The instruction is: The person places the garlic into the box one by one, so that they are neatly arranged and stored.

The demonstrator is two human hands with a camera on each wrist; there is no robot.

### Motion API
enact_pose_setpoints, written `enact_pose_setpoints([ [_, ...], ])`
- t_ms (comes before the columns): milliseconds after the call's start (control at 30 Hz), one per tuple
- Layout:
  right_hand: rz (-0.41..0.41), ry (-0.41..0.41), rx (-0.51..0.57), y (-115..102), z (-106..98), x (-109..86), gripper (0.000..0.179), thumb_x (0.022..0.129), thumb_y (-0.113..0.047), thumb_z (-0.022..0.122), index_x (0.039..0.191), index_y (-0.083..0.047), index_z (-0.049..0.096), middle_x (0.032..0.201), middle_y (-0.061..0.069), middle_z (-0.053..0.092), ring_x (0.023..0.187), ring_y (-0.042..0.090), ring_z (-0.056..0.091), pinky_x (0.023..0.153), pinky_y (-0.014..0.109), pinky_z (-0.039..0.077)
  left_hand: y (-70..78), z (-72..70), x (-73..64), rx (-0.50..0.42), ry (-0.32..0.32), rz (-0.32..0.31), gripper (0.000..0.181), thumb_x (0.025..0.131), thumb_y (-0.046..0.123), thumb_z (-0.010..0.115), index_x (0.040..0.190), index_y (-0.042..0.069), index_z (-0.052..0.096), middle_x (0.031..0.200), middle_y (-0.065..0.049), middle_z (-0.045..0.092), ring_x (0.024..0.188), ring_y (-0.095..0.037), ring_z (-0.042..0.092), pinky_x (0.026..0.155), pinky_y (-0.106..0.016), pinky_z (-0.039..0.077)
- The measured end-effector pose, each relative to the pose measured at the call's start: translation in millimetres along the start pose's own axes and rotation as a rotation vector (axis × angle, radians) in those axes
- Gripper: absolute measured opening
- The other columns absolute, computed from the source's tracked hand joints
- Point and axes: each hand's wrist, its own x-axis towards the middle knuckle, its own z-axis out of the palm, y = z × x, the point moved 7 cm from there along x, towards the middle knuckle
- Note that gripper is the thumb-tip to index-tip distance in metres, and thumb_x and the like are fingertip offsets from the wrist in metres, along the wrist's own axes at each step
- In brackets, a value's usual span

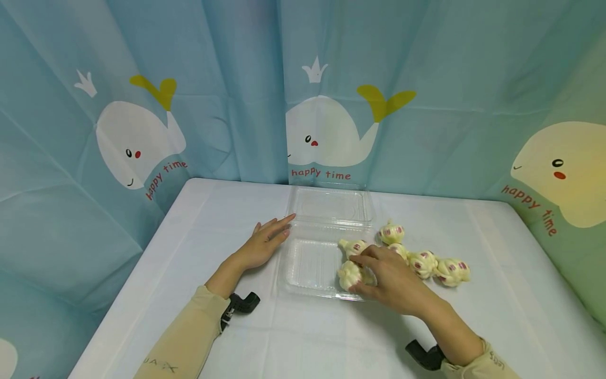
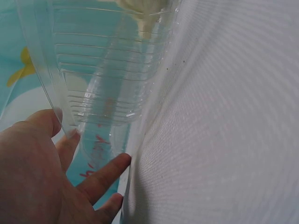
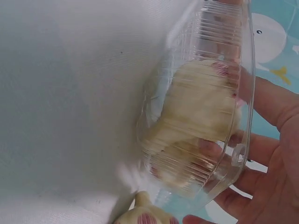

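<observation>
A clear plastic clamshell box (image 1: pixel 310 263) lies opened on the table, its lid (image 1: pixel 331 205) folded back. My left hand (image 1: pixel 262 245) rests at the box's left side with its fingers stretched out. The left wrist view shows the thumb (image 2: pixel 49 122) against the rim. Inside the box's right half, my right hand (image 1: pixel 395 276) holds a garlic bulb (image 1: pixel 349 275) between thumb and fingers. Just behind it in the box sits another garlic bulb (image 1: pixel 354 247). Through the ribbed wall, the right wrist view shows pale garlic (image 3: pixel 198 102) with the fingers behind it.
Several more garlic bulbs (image 1: pixel 453 271) with purple-red patches lie in an uneven row right of the box, close beside the right hand. A white cloth covers the table (image 1: pixel 227 210). Behind it hangs a blue curtain (image 1: pixel 251 95) printed with whales.
</observation>
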Motion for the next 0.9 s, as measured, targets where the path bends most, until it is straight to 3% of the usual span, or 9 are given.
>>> enact_pose_setpoints([
  [100,-0.005,-0.007,0.004,-0.2,0.6,0.2,0.061,0.083,-0.037,0.087,0.134,-0.009,0.070,0.112,-0.004,0.067,0.098,0.014,0.060,0.105,0.062,0.046,0.4,-0.3,0.3,0.009,0.001,0.003,0.050,0.109,0.058,0.038,0.158,0.054,0.031,0.161,0.005,0.048,0.162,-0.026,0.016,0.130,-0.054,-0.011],
  [400,-0.039,-0.039,-0.019,-3.1,4.2,0.5,0.059,0.089,-0.038,0.082,0.140,-0.011,0.067,0.109,-0.005,0.065,0.099,0.013,0.056,0.085,0.038,0.047,3.2,-0.6,-0.7,-0.013,-0.007,-0.002,0.051,0.109,0.058,0.039,0.159,0.052,0.032,0.161,0.003,0.048,0.162,-0.028,0.015,0.130,-0.054,-0.012],
  [900,-0.035,-0.024,0.024,-1.3,7.3,-0.4,0.061,0.091,-0.043,0.078,0.141,-0.012,0.065,0.110,-0.008,0.064,0.099,0.011,0.055,0.087,0.039,0.046,2.8,-0.1,-1.2,-0.003,-0.012,-0.008,0.052,0.108,0.061,0.037,0.159,0.053,0.031,0.163,0.004,0.045,0.162,-0.027,0.015,0.130,-0.054,-0.012],
])
